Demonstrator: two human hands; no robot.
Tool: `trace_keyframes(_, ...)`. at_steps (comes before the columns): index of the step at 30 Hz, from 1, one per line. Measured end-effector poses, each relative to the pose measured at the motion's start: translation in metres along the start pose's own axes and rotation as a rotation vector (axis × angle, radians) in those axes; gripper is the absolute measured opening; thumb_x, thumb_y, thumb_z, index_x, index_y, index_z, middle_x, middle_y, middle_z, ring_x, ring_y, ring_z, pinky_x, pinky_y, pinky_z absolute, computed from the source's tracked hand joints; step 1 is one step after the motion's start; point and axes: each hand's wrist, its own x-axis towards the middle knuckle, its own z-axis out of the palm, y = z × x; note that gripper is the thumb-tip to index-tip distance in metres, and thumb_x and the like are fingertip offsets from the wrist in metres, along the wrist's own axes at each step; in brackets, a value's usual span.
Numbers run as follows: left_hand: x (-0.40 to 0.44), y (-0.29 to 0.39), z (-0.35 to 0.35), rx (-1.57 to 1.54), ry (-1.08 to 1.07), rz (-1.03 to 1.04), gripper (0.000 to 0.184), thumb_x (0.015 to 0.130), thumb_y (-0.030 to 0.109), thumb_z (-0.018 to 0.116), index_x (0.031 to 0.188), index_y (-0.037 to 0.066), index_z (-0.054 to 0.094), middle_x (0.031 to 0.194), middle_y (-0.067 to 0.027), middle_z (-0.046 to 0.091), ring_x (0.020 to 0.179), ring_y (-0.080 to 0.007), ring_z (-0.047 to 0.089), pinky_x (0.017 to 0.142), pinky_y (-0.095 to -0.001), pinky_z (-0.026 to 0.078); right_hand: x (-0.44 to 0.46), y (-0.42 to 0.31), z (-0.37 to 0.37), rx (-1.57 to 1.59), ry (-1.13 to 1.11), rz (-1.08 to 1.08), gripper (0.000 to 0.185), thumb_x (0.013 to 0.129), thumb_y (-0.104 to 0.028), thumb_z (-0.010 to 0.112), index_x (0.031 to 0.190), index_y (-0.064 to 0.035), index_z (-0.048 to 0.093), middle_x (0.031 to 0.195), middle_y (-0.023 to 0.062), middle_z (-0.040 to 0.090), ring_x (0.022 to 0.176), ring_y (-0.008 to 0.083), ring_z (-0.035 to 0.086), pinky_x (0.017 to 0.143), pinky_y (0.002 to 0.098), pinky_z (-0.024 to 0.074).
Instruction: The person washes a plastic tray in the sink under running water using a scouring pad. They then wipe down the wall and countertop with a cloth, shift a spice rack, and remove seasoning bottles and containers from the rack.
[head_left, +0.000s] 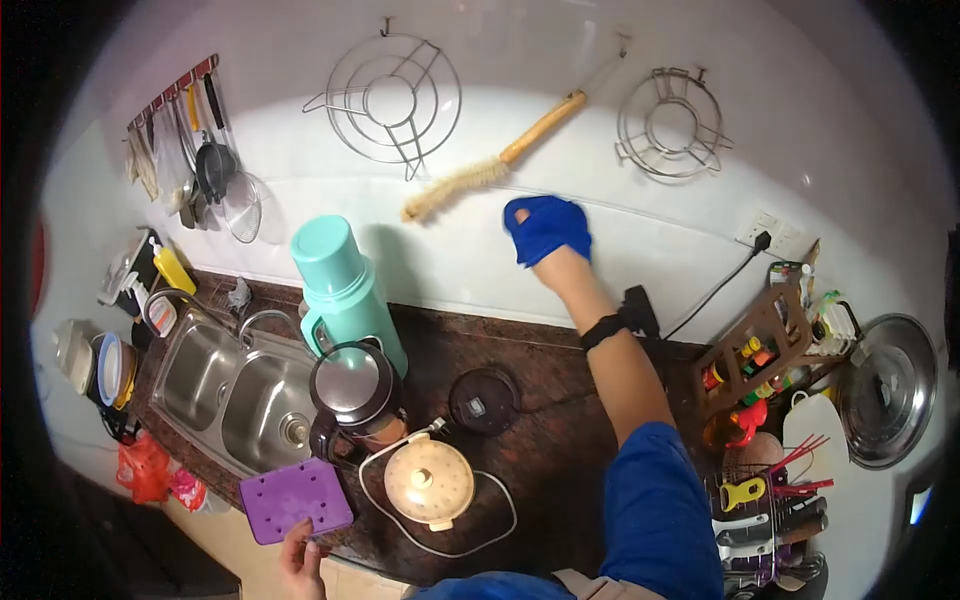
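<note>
My right hand [522,217] is pressed to the white wall with a blue cloth [553,232] wrapped about its fingers. Just above it, a long-handled bristle brush [500,160] hangs slantwise on a hook. At the bottom edge, my left hand [302,563] is partly cut off, fingers loosely bent and apart. Its fingertips overlap the lower edge of a purple slab with holes [295,500] by the sink; whether they touch it cannot be made out. Close by stand a cream lidded pot [428,485] with its cord, and a kettle [355,385].
A tall turquoise flask [350,300] stands behind the kettle, beside a double steel sink [235,390]. A round black base [484,402] lies on the dark counter. Wire racks [395,100] hang above. At right are a brown spice rack [757,345], knives [770,535] and a plugged-in cord [715,290].
</note>
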Motion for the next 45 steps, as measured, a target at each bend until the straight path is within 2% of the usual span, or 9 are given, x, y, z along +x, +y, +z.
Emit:
trace_keyframes(5,0.002,-0.035,-0.025,0.051,0.004,-0.048,0.036,0.096,0.019,0.056,0.125,-0.001,0.056,0.102,-0.0086,0.065,0.092,-0.0164,0.060,0.086,-0.0314,0.048,0.012,0.047,0.025,-0.311,0.769,-0.186,0.033,0.088,-0.029,0.059,0.113,-0.0079,0.062,0.081,0.0148,0.060,0.076,0.0365,0.062,0.069,0.0440,0.0506)
trace_keyframes(9,0.008,-0.051,-0.021,0.094,0.161,-0.104,0.034,0.094,0.018,0.055,0.122,-0.001,0.057,0.112,-0.0095,0.064,0.077,-0.0132,0.062,0.070,-0.0272,0.049,-0.049,0.045,0.078,-0.199,-0.003,-0.042,0.046,0.084,-0.020,0.061,0.127,-0.0053,0.053,0.105,0.0192,0.048,0.100,0.0385,0.053,0.078,0.0479,0.0482)
trace_keyframes(16,0.002,-0.037,0.004,0.082,0.113,-0.035,0.031,0.094,0.012,0.054,0.121,-0.001,0.057,0.120,-0.0115,0.062,0.076,-0.0129,0.062,0.071,-0.0265,0.049,-0.099,0.046,0.290,-0.025,-0.146,-0.398,0.048,0.079,-0.001,0.050,0.127,-0.0019,0.052,0.111,0.0223,0.047,0.105,0.0430,0.046,0.096,0.0485,0.0389)
trace_keyframes(23,0.002,-0.011,0.023,0.219,0.069,-0.086,0.034,0.096,0.018,0.055,0.124,-0.002,0.058,0.102,-0.0093,0.065,0.086,-0.0160,0.060,0.080,-0.0304,0.049,-0.154,0.092,0.231,0.345,-0.237,0.068,0.052,0.082,0.006,0.043,0.129,-0.0117,0.054,0.115,0.0240,0.046,0.106,0.0424,0.052,0.093,0.0420,0.0450)
trace_keyframes(27,0.016,-0.001,0.028,0.209,0.018,-0.026,0.036,0.098,0.019,0.052,0.124,-0.004,0.056,0.113,-0.0111,0.063,0.092,-0.0183,0.060,0.083,-0.0312,0.049,-0.226,0.218,0.131,-0.089,-0.116,0.401,0.049,0.078,-0.003,0.058,0.127,-0.0094,0.057,0.104,0.0238,0.052,0.099,0.0397,0.051,0.085,0.0481,0.0441)
trace_keyframes(30,0.020,0.004,0.038,0.209,-0.030,-0.037,0.036,0.097,0.017,0.053,0.126,-0.004,0.054,0.121,-0.0125,0.059,0.099,-0.0199,0.058,0.086,-0.0329,0.049,-0.256,0.319,0.107,-0.296,0.192,1.005,0.046,0.093,-0.024,0.054,0.130,0.0030,0.050,0.129,0.0325,0.044,0.113,0.0446,0.050,0.097,0.0512,0.0407)
trace_keyframes(33,0.023,-0.006,0.041,0.212,-0.015,-0.030,0.036,0.097,0.017,0.054,0.126,-0.004,0.053,0.121,-0.0131,0.059,0.099,-0.0201,0.059,0.087,-0.0333,0.050,-0.220,0.365,0.064,-0.245,0.683,0.719,0.048,0.094,-0.030,0.053,0.129,0.0023,0.052,0.130,0.0301,0.045,0.108,0.0454,0.052,0.093,0.0521,0.0402)
trace_keyframes(37,0.028,0.014,0.064,0.252,-0.022,0.017,0.036,0.096,0.017,0.055,0.127,-0.002,0.054,0.122,-0.0123,0.060,0.095,-0.0209,0.060,0.086,-0.0330,0.050,-0.170,0.294,0.056,-0.027,0.792,0.673,0.051,0.086,-0.019,0.062,0.131,0.0008,0.049,0.116,0.0225,0.048,0.101,0.0390,0.046,0.090,0.0503,0.0367)
trace_keyframes(45,0.014,0.058,0.113,0.403,-0.062,0.273,0.038,0.096,0.021,0.054,0.128,0.000,0.055,0.124,-0.0116,0.060,0.093,-0.0200,0.061,0.083,-0.0322,0.049,-0.194,0.212,0.100,0.223,0.202,0.300,0.046,0.075,-0.007,0.071,0.120,-0.0087,0.061,0.111,0.0147,0.048,0.101,0.0357,0.045,0.090,0.0437,0.0427)
